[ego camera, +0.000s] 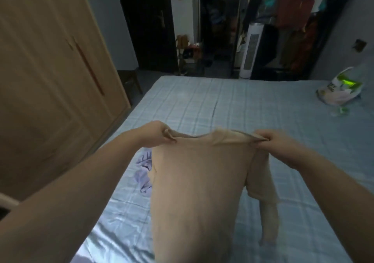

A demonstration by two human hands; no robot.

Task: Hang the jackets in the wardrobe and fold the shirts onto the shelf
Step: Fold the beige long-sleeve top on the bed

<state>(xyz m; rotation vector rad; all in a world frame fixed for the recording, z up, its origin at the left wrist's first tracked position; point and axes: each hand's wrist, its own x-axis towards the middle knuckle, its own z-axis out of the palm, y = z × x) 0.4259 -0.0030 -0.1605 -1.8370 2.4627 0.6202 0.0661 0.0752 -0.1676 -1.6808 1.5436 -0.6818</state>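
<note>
Hands hold a beige shirt (pixel 200 181) up by its shoulders above the bed (pixel 202 104). The left hand (pixel 155 134) pinches one shoulder, fingers curled tight; the right hand (pixel 271 144) pinches the other. The body hangs between and below them, one sleeve dangling under the right hand. A lilac garment (pixel 144 171) lies below the left hand.

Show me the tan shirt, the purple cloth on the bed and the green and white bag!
tan shirt (pixel 200 181): head view, middle of its hanging panel.
purple cloth (pixel 144 171): head view, crumpled folds left of the shirt.
green and white bag (pixel 342 88): head view, its side.
</note>
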